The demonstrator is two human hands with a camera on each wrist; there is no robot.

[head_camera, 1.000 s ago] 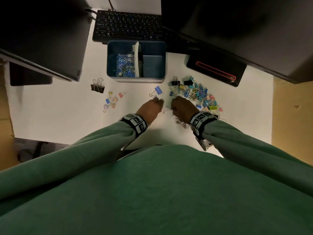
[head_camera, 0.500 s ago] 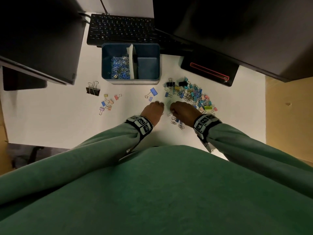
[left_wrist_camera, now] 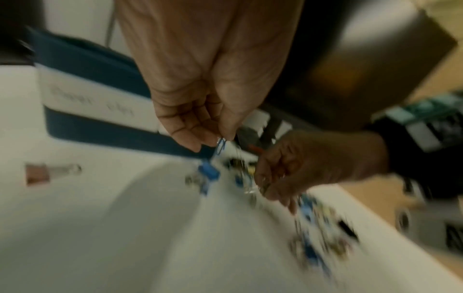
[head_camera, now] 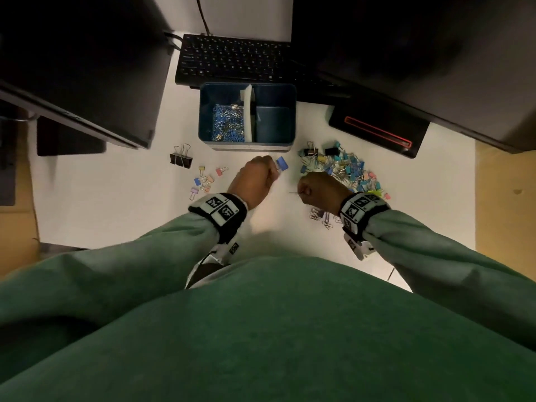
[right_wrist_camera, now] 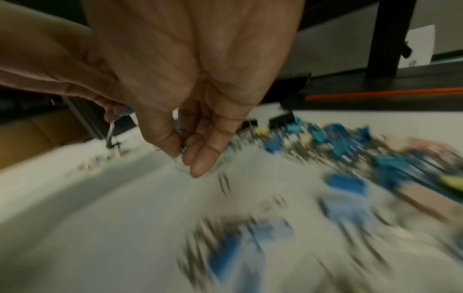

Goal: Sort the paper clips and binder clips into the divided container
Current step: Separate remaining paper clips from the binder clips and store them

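The blue divided container (head_camera: 291,117) stands at the back, with a white divider (head_camera: 248,111). Blue and silver paper clips (head_camera: 227,121) fill its left compartment; the right compartment (head_camera: 272,124) holds nothing I can see. My left hand (head_camera: 274,171) is lifted just in front of the container and pinches a blue paper clip (left_wrist_camera: 221,145). A blue binder clip (head_camera: 282,163) lies on the desk beside it. My right hand (head_camera: 301,192) pinches a thin silver paper clip (right_wrist_camera: 181,159) low over the desk. A pile of coloured binder clips (head_camera: 345,169) lies to its right.
Loose paper clips (head_camera: 322,217) lie by my right wrist. A black binder clip (head_camera: 181,159) and a few small pastel ones (head_camera: 204,179) sit on the left. A keyboard (head_camera: 232,58) and dark monitors (head_camera: 72,59) crowd the back of the white desk (head_camera: 116,204).
My hands, close together before, have parted. The left hand has risen towards the container with the blue paper clip; the right stays near the pile.
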